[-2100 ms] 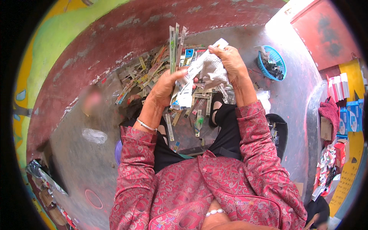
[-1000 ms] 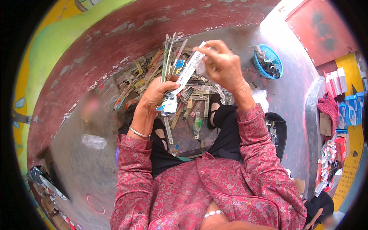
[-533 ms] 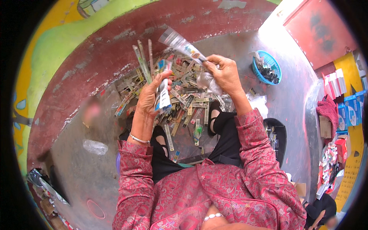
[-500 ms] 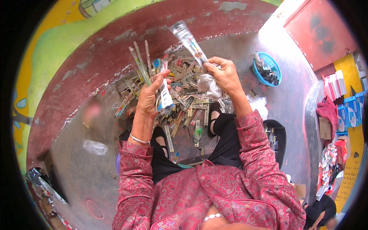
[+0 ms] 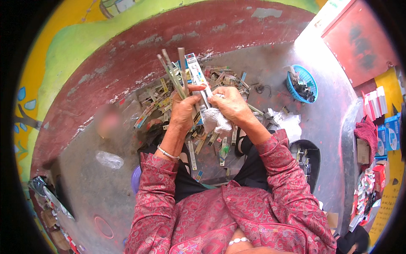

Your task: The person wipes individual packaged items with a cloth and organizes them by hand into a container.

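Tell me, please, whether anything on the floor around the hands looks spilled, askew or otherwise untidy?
Yes. The flat packets lie in a loose heap on the grey floor, pointing every way rather than stacked. The left hand grips a fanned, uneven bundle of sticks; the right hand pinches crumpled clear plastic. The blue basket stands upright.

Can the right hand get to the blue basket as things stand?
Probably not straight away: the right hand is bunched around white wrapping. The floor toward the blue basket looks clear, so once freed, likely yes.
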`<state>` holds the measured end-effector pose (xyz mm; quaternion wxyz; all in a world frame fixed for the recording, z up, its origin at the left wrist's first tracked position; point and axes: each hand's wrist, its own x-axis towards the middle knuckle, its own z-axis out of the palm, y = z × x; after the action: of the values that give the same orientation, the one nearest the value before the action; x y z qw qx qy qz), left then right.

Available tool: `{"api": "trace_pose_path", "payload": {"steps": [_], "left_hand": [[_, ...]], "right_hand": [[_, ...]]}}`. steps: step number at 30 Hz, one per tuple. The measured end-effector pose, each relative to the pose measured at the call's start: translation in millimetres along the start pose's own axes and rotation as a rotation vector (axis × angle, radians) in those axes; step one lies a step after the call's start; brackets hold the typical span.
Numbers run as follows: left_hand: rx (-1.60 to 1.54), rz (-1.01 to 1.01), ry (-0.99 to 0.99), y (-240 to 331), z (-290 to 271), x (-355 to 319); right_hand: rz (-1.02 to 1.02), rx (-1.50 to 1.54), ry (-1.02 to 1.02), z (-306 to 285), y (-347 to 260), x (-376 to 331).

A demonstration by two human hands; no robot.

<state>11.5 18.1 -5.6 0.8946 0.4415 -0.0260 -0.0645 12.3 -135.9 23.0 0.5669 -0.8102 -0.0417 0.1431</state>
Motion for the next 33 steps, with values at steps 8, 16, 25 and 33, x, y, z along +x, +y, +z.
{"api": "trace_pose_path", "payload": {"steps": [8,16,25,33], "left_hand": [[-0.144,-0.085,-0.116,-10.9,-0.1,-0.8],[-0.231,-0.259,0.030,-10.7,-4.6,1.1],[-0.287,-0.180,-0.244,-5.1,3.0,-0.8],[-0.129,-0.190,-0.186,-4.1,-0.7,-3.6]], "right_hand": [[-0.052,-0.232,-0.040,-8.1,-8.6,-5.4],[-0.072,0.171,-0.217,-24.1,2.1,-0.5],[-0.023,-0.112,-0.317,-23.8,-0.5,1.2],[-0.129,-0.227,-0.296,-19.3,2.0,0.9]]}}
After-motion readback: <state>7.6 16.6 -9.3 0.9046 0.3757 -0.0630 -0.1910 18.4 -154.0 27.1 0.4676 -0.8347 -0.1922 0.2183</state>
